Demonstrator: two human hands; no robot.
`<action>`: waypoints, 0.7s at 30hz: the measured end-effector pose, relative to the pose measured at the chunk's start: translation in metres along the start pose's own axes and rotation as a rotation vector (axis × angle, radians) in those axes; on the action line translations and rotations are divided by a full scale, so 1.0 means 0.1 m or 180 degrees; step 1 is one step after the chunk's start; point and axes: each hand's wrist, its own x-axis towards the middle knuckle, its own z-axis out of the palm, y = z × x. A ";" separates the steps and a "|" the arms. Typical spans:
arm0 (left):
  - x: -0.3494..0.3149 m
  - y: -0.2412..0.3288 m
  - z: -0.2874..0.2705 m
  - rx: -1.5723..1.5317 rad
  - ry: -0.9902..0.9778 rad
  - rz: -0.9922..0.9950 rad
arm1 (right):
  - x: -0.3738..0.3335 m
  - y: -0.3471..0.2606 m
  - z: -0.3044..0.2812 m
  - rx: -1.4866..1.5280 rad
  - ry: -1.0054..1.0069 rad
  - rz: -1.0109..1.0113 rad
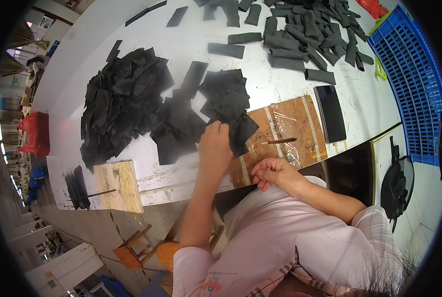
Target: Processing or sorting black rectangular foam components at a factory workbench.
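My left hand [215,144] reaches over the table with its fingers bent and pressed together on a black fabric piece [243,136] at the near side of a small pile. Its fingertips are partly hidden against the dark cloth. My right hand [276,173] hovers at the table's front edge, fingers loosely curled and a little apart, with nothing visible in them. Close beyond it, a thin brown pointed tool [280,141] lies on a brown board [307,143] crossed with clear tape. More black fabric pieces [174,131] lie just left of my left hand.
A big heap of black fabric pieces [122,94] stands on the left. Black fabric tubes [305,37] are strewn at the far right. A phone [331,114] lies beside the brown board, near a blue plastic basket [409,84]. A wooden block [117,185] sits at the front left edge.
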 end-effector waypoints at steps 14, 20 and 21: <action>-0.27 0.33 -0.57 -0.3321 -0.0225 -0.1342 | -0.30 -0.50 0.29 -0.2741 0.1112 -0.3383; -0.48 0.66 -0.58 -0.2871 0.0159 -0.0941 | -0.26 -0.50 0.23 -0.2369 0.0714 -0.3196; -0.48 0.73 -0.55 -0.2846 0.0191 -0.0932 | -0.28 -0.52 0.24 -0.2760 0.0894 -0.3473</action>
